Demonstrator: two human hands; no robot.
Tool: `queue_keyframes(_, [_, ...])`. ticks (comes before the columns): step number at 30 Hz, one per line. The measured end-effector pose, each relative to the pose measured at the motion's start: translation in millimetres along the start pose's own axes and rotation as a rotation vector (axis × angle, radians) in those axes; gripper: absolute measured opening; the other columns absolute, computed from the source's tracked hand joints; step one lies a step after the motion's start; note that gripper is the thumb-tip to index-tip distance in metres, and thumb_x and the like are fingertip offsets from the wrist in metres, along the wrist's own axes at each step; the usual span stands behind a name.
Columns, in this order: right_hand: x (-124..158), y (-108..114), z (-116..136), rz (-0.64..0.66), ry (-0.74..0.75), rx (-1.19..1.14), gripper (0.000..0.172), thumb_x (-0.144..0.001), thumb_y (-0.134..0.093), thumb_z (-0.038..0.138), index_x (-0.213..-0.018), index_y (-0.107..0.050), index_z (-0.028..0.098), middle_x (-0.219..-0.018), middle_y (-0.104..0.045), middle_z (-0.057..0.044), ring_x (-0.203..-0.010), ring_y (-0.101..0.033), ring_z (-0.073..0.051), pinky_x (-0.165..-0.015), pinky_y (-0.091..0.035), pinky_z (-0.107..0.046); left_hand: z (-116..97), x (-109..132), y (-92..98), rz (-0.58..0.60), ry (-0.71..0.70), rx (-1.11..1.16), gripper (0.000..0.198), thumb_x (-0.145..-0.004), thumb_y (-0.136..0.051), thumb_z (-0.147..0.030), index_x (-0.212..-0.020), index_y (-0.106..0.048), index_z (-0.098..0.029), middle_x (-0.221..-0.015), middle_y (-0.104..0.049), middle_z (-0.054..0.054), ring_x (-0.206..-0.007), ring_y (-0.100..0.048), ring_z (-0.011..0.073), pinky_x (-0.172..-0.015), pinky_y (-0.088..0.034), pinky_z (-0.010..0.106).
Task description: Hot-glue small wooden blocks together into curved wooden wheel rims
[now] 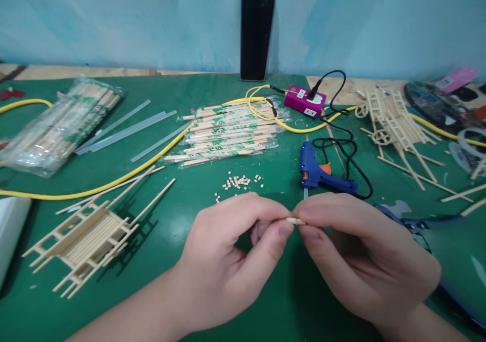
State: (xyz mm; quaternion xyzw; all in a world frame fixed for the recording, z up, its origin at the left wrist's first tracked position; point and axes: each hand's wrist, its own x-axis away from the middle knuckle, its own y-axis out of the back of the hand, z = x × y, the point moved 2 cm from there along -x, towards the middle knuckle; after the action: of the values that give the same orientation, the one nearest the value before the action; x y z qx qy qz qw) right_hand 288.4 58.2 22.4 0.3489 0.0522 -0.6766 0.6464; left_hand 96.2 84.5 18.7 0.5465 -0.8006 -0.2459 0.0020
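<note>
A short piece of pale wooden stick (295, 221) is pinched between my two hands, over the middle of the green table. My left hand (243, 256) has thumb and forefinger closed on its left end. The right end sits between the thumb and forefinger of my right hand (357, 256). Just beyond my left hand lies a pile of tiny cut wooden bits (239, 181). Behind my right hand rests a blue glue gun (313, 167) with an orange trigger. A small cart frame built of sticks (93, 238) stands to the left.
Wrapped chopsticks (228, 134) lie at the back, with a full pack (64, 124) and clear glue sticks (129, 132) to the left. A purple power outlet (305, 100), yellow cable (132, 172), wheeled stick model (398, 124) and upright phone (257, 36) surround the work area. Blue-handled pliers (417, 225) lie right.
</note>
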Motion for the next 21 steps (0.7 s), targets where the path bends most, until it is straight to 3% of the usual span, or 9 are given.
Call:
queue_keyframes(6, [0.1,0.0,-1.5,-0.003,0.009,-0.003,0.036,-0.088,-0.074,-0.003,-0.111,-0.081,0.025,-0.091,-0.087,-0.002,-0.078,-0.083,-0.018,-0.073,-0.069,-0.028,-0.4,1.2,-1.1,-0.007,-0.022,-0.005,0.008,-0.108,-0.072,-0.018,-0.104,-0.078,-0.022,-0.086,-0.082,0.002,-0.073,-0.073,0.0124,-0.069,-0.055,0.023])
queue_keyframes(12, [1.1,0.0,-2.3,0.01,0.084,0.035,0.035,-0.089,-0.072,-0.006,-0.112,-0.079,0.02,-0.092,-0.086,-0.004,-0.08,-0.082,-0.016,-0.075,-0.069,-0.026,-1.3,-0.7,-2.7,-0.045,-0.129,-0.02,0.008,-0.102,-0.074,-0.01,-0.101,-0.077,-0.018,-0.085,-0.084,0.004,-0.072,-0.075,0.0135,-0.065,-0.054,0.024])
queue_keyframes(21, [1.7,-0.4,-2.4,0.006,0.085,0.026,0.034,-0.089,-0.072,-0.006,-0.11,-0.078,0.02,-0.093,-0.085,-0.003,-0.081,-0.082,-0.014,-0.077,-0.069,-0.024,0.5,-0.9,-1.5,-0.048,-0.137,-0.037,0.007,-0.103,-0.074,-0.012,-0.102,-0.077,-0.018,-0.086,-0.085,0.005,-0.073,-0.077,0.0147,-0.063,-0.054,0.026])
